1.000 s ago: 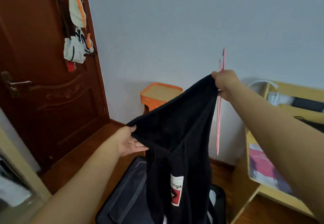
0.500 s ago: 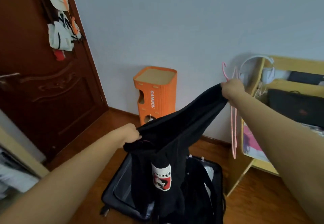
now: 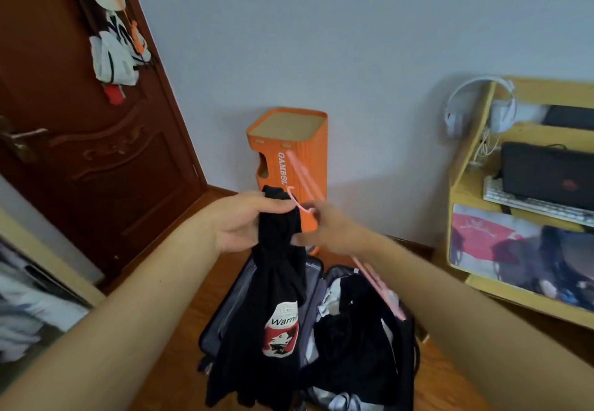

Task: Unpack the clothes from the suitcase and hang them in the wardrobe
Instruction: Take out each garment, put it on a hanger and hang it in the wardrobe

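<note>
Left hand clenches the bunched black garment, soft, light; right hand grasps the pink hangers. Best hold: collar.

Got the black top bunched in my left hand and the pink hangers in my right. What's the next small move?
Probably feed one hanger arm into the neck opening. The left hand grips the black top bunched at its upper end, the right hand holds the pink hangers right beside it, and the top is not yet on a hanger.
</note>
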